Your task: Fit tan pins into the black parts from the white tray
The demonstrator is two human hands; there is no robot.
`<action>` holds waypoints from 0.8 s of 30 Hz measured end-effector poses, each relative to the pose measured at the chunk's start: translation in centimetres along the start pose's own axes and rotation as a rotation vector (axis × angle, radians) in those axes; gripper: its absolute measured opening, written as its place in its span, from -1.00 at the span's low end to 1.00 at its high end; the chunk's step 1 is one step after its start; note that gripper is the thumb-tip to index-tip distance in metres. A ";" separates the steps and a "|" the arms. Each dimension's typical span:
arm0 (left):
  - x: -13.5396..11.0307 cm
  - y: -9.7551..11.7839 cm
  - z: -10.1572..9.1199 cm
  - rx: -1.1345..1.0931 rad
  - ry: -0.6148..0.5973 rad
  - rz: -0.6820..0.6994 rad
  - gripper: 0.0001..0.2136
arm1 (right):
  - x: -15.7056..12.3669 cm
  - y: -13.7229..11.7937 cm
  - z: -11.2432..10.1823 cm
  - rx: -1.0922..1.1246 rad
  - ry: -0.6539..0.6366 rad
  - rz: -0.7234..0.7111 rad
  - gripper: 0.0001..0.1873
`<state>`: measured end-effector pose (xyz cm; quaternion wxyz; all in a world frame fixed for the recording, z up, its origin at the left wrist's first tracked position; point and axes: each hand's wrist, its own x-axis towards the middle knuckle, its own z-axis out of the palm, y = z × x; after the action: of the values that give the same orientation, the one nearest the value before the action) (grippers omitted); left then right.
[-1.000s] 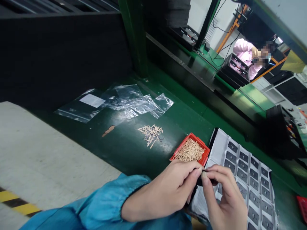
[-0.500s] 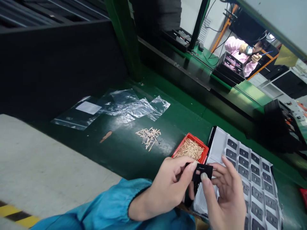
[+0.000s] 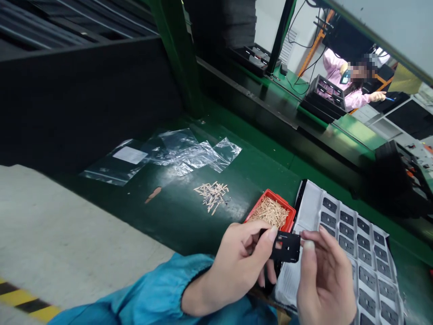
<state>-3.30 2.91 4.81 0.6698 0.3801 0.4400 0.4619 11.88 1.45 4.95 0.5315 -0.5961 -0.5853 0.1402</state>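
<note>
A small flat black part [image 3: 286, 246] with a square cut-out is held up between both my hands. My left hand [image 3: 241, 264], in a blue sleeve, pinches its left edge with thumb and fingers. My right hand [image 3: 323, 280] pinches its right edge with thumb and forefinger. Just beyond them a red tray [image 3: 284, 211] holds a heap of thin tan strips. To the right lies a white moulded tray [image 3: 309, 203] with several black parts in its pockets.
A loose pile of tan strips [image 3: 212, 195] lies on the green bench [image 3: 264, 167]. Clear plastic bags [image 3: 162, 153] lie further left. A black panel [image 3: 84, 95] stands behind. A person in pink [image 3: 355, 83] works at the far right. Grey floor [image 3: 50, 234] lies on the left.
The black part, first hidden between my fingertips, has been turned so its flat face shows. My right hand shifted slightly right; the view drifted a little.
</note>
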 end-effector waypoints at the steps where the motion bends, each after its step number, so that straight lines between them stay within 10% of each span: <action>1: 0.0 -0.1 0.0 0.006 -0.009 0.008 -0.51 | 0.0 0.1 -0.1 0.000 -0.044 -0.041 -0.60; 6: -0.2 -0.2 0.0 0.092 -0.036 0.102 -0.57 | 0.7 -0.5 -0.2 0.077 -0.192 -0.039 -0.45; 17: -0.4 -1.0 -0.3 0.178 0.013 0.179 -0.66 | 0.6 -1.6 0.8 0.102 -0.009 -0.316 -0.23; 24: -0.1 -0.2 -0.7 0.110 0.006 0.140 -0.64 | 0.5 0.5 -0.2 0.060 0.002 0.066 -0.63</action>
<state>-3.93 2.86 4.45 0.6127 0.4449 0.4391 0.4837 12.42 1.91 4.80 0.5445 -0.5992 -0.5603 0.1747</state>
